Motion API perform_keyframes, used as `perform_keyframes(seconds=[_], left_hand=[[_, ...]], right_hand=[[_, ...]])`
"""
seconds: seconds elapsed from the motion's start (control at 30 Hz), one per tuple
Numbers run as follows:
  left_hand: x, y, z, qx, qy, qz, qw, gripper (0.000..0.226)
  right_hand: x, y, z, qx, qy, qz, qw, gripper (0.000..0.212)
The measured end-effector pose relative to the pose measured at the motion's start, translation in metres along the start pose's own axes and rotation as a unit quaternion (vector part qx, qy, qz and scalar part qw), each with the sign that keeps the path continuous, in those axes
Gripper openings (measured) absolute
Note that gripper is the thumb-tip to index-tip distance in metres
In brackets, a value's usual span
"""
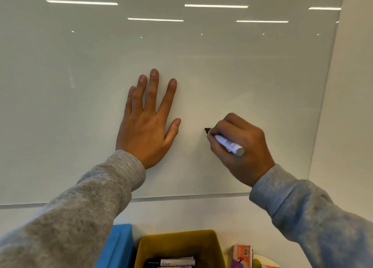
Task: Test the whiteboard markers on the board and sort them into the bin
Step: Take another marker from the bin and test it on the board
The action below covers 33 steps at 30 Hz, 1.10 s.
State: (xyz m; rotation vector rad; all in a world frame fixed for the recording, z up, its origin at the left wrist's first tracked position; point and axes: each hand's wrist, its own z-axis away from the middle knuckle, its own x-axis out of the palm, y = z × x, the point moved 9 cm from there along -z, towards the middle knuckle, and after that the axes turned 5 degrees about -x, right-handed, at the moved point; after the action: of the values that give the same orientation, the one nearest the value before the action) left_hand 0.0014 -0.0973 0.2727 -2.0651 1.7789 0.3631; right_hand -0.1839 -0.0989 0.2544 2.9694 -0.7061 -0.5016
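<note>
Lettering reading "PILOT" shows on the white barrel of a marker (177,262) lying in the yellow bin (179,241), low in the view below the whiteboard (201,55). More white barrels lie packed against it there; their number cannot be counted. Print also runs along the barrel of the marker you hold (227,143), but it is too blurred to read.

Your right hand (240,144) grips that one marker, fingers curled round its white barrel, with the dark tip pointing left at the board near its lower edge; whether the tip touches the surface cannot be told. The barrel's flat grey rear end faces the camera.

Your left hand (149,124) lies flat on the whiteboard just left of the marker, apart from it, fingers straight and spread, palm pressed to the surface and holding nothing.

Two bins sit below the board's lower edge: the yellow one, and a blue bin (121,245) touching its left side, partly hidden by your grey sleeve (80,217). Right of the yellow bin stands one orange box (241,256) with unreadable print.
</note>
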Motion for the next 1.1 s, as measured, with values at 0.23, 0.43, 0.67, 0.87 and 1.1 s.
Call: perform_keyframes(seconds=[0.23, 0.43, 0.67, 0.87, 1.1], left_hand=[[-0.002, 0.001, 0.004, -0.015, -0.008, 0.001, 1.000, 0.077], [0.004, 0.002, 0.016, -0.006, -0.022, -0.005, 1.000, 0.078], [0.007, -0.001, 0.022, -0.002, -0.027, -0.010, 1.000, 0.078], [0.008, 0.000, 0.024, 0.001, -0.024, -0.013, 1.000, 0.078], [0.007, 0.000, 0.023, 0.007, -0.031, -0.023, 0.999, 0.079]], right_hand=[[0.004, -0.003, 0.011, 0.017, -0.002, 0.004, 1.000, 0.009], [-0.028, 0.022, 0.019, 0.067, 0.095, 0.021, 0.993, 0.010], [-0.028, 0.027, 0.029, 0.063, 0.081, 0.037, 0.994, 0.009], [0.000, 0.007, 0.046, 0.035, -0.036, 0.019, 0.999, 0.009], [0.003, 0.006, 0.045, 0.054, -0.035, 0.021, 0.998, 0.009]])
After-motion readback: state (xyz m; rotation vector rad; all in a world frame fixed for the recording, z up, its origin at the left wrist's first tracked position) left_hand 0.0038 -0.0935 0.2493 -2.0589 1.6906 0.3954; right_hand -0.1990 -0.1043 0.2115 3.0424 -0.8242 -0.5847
